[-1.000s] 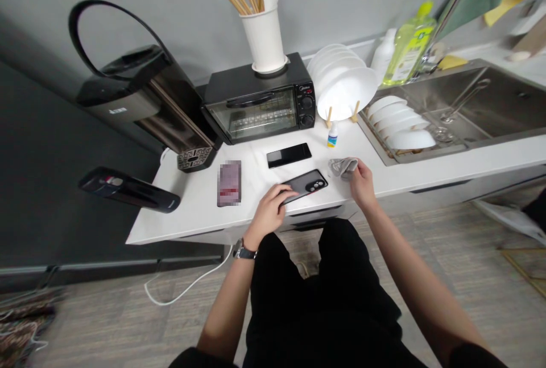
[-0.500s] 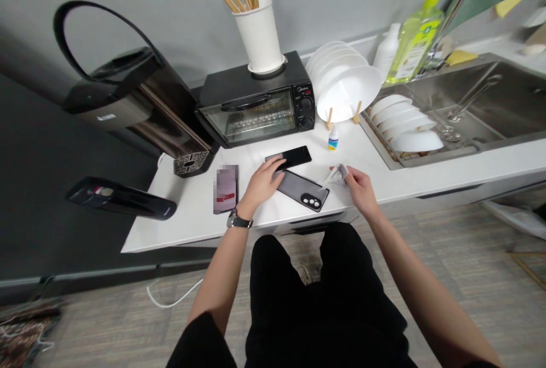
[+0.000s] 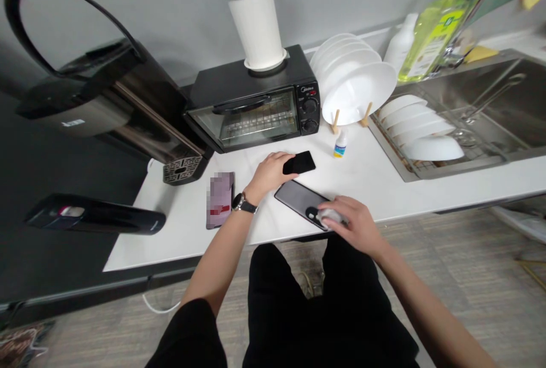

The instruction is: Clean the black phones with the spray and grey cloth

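Left hand on the black phone, right hand with the cloth over the phone case

Your left hand (image 3: 271, 173) grasps the left end of the black phone (image 3: 302, 162), with the thumb along the near edge and the fingers along the far one. The phone's dark, glossy face is up, and its right end shows free of your hand. You wear a watch (image 3: 244, 203) on that wrist.

Your right hand (image 3: 356, 223) pinches a bunched grey cloth (image 3: 333, 215) between thumb and fingers, right at the camera end of the phone case (image 3: 294, 196). The cloth is blurred and covers part of that end, so I cannot tell how firmly it presses there. The case lies slantwise on the white counter (image 3: 183, 240), just in front of the black phone, its camera end toward you and close to the counter's front edge.

Left of your left hand, a second phone (image 3: 220, 203) lies on the counter, its surface pixelated. Beyond the black phone and to its right, a small bottle (image 3: 340, 146) stands upright near the rack of white plates (image 3: 358, 86). Behind the black phone sits the toaster oven (image 3: 251, 81), and to the right white bowls (image 3: 430, 143) lean in a row in the sink (image 3: 520, 112).
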`<state>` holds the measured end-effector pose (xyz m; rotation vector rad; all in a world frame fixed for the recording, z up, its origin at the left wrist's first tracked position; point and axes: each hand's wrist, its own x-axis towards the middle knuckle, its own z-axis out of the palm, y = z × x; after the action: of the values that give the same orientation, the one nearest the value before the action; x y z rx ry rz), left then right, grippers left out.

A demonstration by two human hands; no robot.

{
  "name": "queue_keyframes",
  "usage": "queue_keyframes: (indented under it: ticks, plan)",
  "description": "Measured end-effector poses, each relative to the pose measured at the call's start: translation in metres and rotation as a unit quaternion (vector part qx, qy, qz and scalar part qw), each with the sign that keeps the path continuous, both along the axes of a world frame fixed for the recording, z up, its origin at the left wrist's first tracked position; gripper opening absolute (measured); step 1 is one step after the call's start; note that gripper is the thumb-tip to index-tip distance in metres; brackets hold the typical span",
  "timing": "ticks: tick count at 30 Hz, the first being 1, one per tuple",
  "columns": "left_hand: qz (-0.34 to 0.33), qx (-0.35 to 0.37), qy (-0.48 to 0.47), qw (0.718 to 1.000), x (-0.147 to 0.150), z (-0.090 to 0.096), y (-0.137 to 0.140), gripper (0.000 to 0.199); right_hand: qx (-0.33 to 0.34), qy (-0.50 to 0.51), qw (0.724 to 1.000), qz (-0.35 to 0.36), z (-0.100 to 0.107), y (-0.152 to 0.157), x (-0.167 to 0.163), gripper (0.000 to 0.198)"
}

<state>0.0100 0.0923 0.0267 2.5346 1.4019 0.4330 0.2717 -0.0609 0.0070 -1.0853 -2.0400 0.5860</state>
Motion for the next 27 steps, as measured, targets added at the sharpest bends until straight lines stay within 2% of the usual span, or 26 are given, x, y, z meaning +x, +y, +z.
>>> queue_keyframes:
  ticks: [3, 5, 8, 10, 12, 14, 17, 19, 21, 22, 24, 26, 27]
  plan:
    - [0.008, 0.017, -0.004, 1.0, 0.002, -0.001, 0.0, 0.06, 0.06, -0.122, 0.991, 0.006, 0.0, -0.01, -0.017, 0.036]
    - [0.025, 0.025, -0.034, 0.999, 0.001, -0.001, -0.001, 0.059, 0.076, -0.174, 0.982, -0.005, -0.002, -0.012, -0.022, 0.031]
    - [0.054, 0.014, -0.141, 0.988, -0.004, 0.002, -0.002, 0.053, 0.073, -0.201, 0.976, -0.029, -0.005, -0.004, -0.019, 0.024]
    - [0.074, -0.03, -0.241, 0.967, -0.01, 0.007, -0.004, 0.051, 0.064, -0.202, 0.977, -0.036, -0.006, 0.01, -0.013, 0.024]
    - [0.097, -0.109, -0.334, 0.931, -0.015, 0.014, -0.012, 0.053, 0.054, -0.203, 0.977, -0.034, -0.005, 0.029, -0.007, 0.025]
    - [0.114, -0.2, -0.417, 0.879, -0.019, 0.021, -0.026, 0.057, 0.047, -0.211, 0.976, -0.029, -0.002, 0.049, -0.003, 0.026]
    - [0.128, -0.381, -0.513, 0.758, -0.019, 0.028, -0.058, 0.059, 0.04, -0.192, 0.98, -0.025, 0.007, 0.069, -0.003, 0.03]
    - [0.124, -0.489, -0.543, 0.671, -0.016, 0.029, -0.079, 0.06, -0.001, -0.099, 0.995, -0.024, 0.013, 0.071, -0.006, 0.034]
    - [0.108, -0.568, -0.537, 0.614, -0.01, 0.027, -0.096, 0.062, -0.073, 0.045, 0.996, -0.034, 0.017, 0.066, -0.012, 0.041]
    - [0.099, -0.593, -0.53, 0.598, -0.007, 0.025, -0.102, 0.062, -0.11, 0.106, 0.987, -0.043, 0.018, 0.061, -0.015, 0.046]
    - [0.084, -0.616, -0.513, 0.592, 0.0, 0.02, -0.109, 0.061, -0.168, 0.163, 0.97, -0.057, 0.016, 0.052, -0.021, 0.053]
    - [0.074, -0.615, -0.494, 0.61, 0.006, 0.014, -0.111, 0.062, -0.202, 0.16, 0.964, -0.061, 0.012, 0.045, -0.025, 0.055]
    - [0.071, -0.604, -0.484, 0.629, 0.007, 0.011, -0.111, 0.063, -0.212, 0.159, 0.962, -0.066, 0.01, 0.043, -0.026, 0.056]
